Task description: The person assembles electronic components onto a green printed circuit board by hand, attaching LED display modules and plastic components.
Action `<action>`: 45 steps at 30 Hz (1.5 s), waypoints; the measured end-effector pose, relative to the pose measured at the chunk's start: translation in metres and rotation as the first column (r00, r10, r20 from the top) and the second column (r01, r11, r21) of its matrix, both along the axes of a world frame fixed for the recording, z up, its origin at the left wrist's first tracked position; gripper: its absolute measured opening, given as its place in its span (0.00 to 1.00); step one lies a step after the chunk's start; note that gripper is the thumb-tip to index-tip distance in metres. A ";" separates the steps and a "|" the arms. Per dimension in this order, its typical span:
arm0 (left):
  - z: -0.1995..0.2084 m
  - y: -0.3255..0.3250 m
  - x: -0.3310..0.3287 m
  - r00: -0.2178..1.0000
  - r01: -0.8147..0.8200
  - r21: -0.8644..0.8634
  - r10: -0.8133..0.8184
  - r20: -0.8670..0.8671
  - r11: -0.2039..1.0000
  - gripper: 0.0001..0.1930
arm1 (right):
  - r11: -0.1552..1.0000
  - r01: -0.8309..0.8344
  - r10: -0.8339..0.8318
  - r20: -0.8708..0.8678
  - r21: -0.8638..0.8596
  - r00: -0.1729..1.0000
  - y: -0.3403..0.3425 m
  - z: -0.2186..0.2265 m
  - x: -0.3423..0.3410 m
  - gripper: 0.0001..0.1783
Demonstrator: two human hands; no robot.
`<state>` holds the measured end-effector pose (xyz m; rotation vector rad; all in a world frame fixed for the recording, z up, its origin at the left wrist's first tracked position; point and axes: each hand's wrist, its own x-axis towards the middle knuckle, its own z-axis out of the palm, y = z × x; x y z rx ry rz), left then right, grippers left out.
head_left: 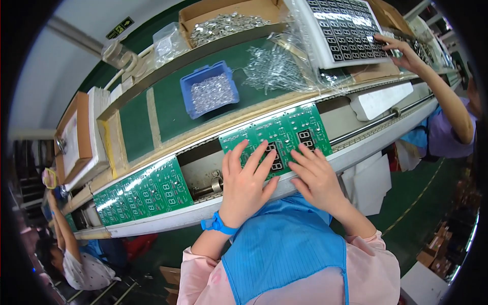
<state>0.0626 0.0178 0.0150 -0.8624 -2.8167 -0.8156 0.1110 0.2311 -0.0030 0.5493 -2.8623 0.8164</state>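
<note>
A green circuit board (317,122) lies across the conveyor rails in front of me. Two black digit displays sit on it: one display (276,158) is partly covered by the fingers of my left hand (246,178), and the other display (305,136) stands just above my right hand (316,179). Both hands rest over the board's near half. Their fingers are spread and stretched out, touching the board or the displays, and no loose part shows in either one. A blue wristband (218,223) circles my left wrist.
Left along the conveyor lies another green board (147,190). Behind the rail are a blue bin (189,104) of small clear parts, loose clear-leaded parts (274,68), and a cardboard box (190,15) of metallic pieces. A co-worker's hand (404,53) touches a white tray (325,56) of displays; another person (81,264) works left.
</note>
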 end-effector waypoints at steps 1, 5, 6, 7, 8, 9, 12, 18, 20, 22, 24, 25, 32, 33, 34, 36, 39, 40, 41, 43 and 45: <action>-0.001 0.004 -0.004 0.999 0.037 -0.034 -0.037 0.005 0.999 0.25 | 0.999 -0.035 0.035 -0.008 0.002 0.999 0.000 -0.002 0.000 0.19; -0.007 0.006 -0.009 0.998 0.066 -0.126 -0.066 0.000 0.990 0.25 | 0.996 -0.085 0.085 -0.036 0.012 0.996 0.002 -0.014 0.006 0.22; -0.007 0.008 -0.009 0.998 0.051 -0.152 -0.055 -0.025 0.987 0.24 | 0.991 -0.118 0.123 -0.076 0.068 0.989 0.004 -0.015 0.006 0.22; -0.007 0.009 -0.010 0.997 0.065 -0.171 -0.069 -0.018 0.983 0.24 | 0.993 -0.105 0.109 -0.071 0.048 0.992 0.005 -0.015 0.007 0.22; -0.007 0.009 -0.012 0.998 0.067 -0.176 -0.068 -0.004 0.982 0.24 | 0.992 -0.116 0.121 -0.080 0.058 0.989 0.006 -0.016 0.007 0.22; -0.006 0.010 -0.013 0.998 0.068 -0.180 -0.067 0.011 0.981 0.24 | 0.990 -0.128 0.133 -0.088 0.068 0.987 0.008 -0.017 0.007 0.22; -0.004 0.010 -0.018 0.997 0.075 -0.164 -0.070 0.036 0.984 0.25 | 0.992 -0.109 0.115 -0.094 0.063 0.989 0.007 -0.018 0.007 0.22; -0.004 0.012 -0.028 0.995 0.084 -0.148 -0.076 0.063 0.985 0.26 | 0.994 -0.108 0.105 -0.095 -0.028 0.990 0.009 -0.027 0.007 0.23; -0.003 0.012 -0.030 0.995 0.090 -0.158 -0.080 0.066 0.983 0.25 | 0.993 -0.111 0.107 -0.097 -0.044 0.990 0.010 -0.028 0.006 0.23; -0.002 0.013 -0.030 0.994 0.095 -0.166 -0.085 0.069 0.982 0.25 | 0.992 -0.115 0.109 -0.099 -0.058 0.989 0.011 -0.028 0.006 0.23; -0.001 0.013 -0.030 0.994 0.089 -0.171 -0.077 0.077 0.981 0.24 | 0.990 -0.125 0.118 -0.099 -0.065 0.988 0.011 -0.028 0.006 0.23; 0.000 0.014 -0.030 0.994 0.091 -0.174 -0.078 0.077 0.980 0.24 | 0.990 -0.123 0.116 -0.099 -0.068 0.988 0.012 -0.027 0.005 0.23; 0.003 0.016 -0.029 0.994 0.078 -0.190 -0.061 0.091 0.979 0.24 | 0.988 -0.129 0.119 -0.105 -0.089 0.987 0.012 -0.027 0.004 0.22; 0.003 0.017 -0.028 0.995 0.066 -0.181 -0.050 0.092 0.981 0.24 | 0.988 -0.128 0.119 -0.104 -0.089 0.987 0.011 -0.027 0.004 0.22; 0.003 0.017 -0.028 0.995 0.064 -0.181 -0.048 0.090 0.981 0.24 | 0.988 -0.130 0.121 -0.107 -0.089 0.987 0.011 -0.028 0.004 0.22; 0.004 0.018 -0.029 0.994 0.074 -0.206 -0.056 0.089 0.976 0.25 | 0.987 -0.127 0.117 -0.102 -0.098 0.988 0.011 -0.028 0.003 0.21; 0.007 0.019 -0.029 0.993 0.078 -0.206 -0.057 0.104 0.976 0.25 | 0.988 -0.132 0.125 -0.092 -0.077 0.988 0.012 -0.027 0.003 0.22; 0.008 0.019 -0.029 0.993 0.079 -0.205 -0.058 0.105 0.976 0.25 | 0.988 -0.132 0.124 -0.090 -0.077 0.988 0.012 -0.027 0.003 0.22; 0.009 0.019 -0.030 0.992 0.081 -0.208 -0.059 0.110 0.975 0.25 | 0.988 -0.132 0.124 -0.093 -0.081 0.988 0.012 -0.027 0.003 0.22; 0.009 0.019 -0.030 0.992 0.084 -0.211 -0.061 0.114 0.974 0.25 | 0.988 -0.131 0.123 -0.096 -0.084 0.988 0.012 -0.027 0.003 0.22; 0.009 0.020 -0.030 0.992 0.096 -0.217 -0.076 0.100 0.971 0.25 | 0.988 -0.136 0.129 -0.091 -0.076 0.987 0.013 -0.026 0.004 0.22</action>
